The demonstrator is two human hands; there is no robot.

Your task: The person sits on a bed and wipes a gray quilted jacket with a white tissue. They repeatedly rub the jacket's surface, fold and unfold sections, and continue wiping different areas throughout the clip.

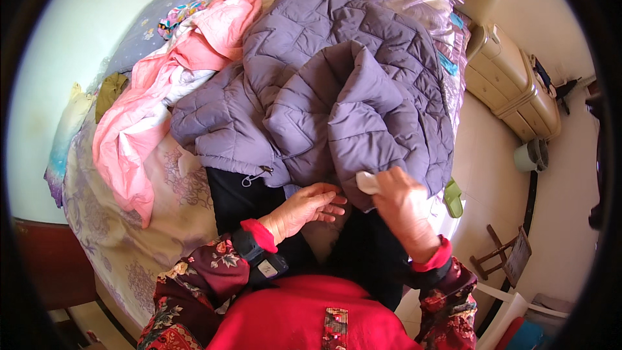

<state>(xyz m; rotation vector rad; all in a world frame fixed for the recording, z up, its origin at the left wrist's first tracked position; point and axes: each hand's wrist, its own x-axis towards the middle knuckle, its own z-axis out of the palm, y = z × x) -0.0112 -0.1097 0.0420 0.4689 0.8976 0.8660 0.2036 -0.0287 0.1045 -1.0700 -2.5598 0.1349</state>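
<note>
A purple-grey quilted puffer jacket (363, 110) lies bunched over my lap and the bed, with a drawcord and toggle at its lower left hem. My right hand (407, 210) is closed over the jacket's near right edge, pinching a small white wad (367, 183) that looks like a tissue or cloth. Just left of it, my left hand (312, 209) hovers by the jacket's near hem, palm inward and fingers loosely apart, with nothing in it. Below the hands, my black trousers (236, 201) show.
Pink and white bedding or clothing (139, 142) is heaped on the patterned bedspread (181, 185) at left. Beige drawers (505, 78), a bin (531, 155), a green slipper (453, 198) and a small folding stool (508, 256) stand on the floor at right.
</note>
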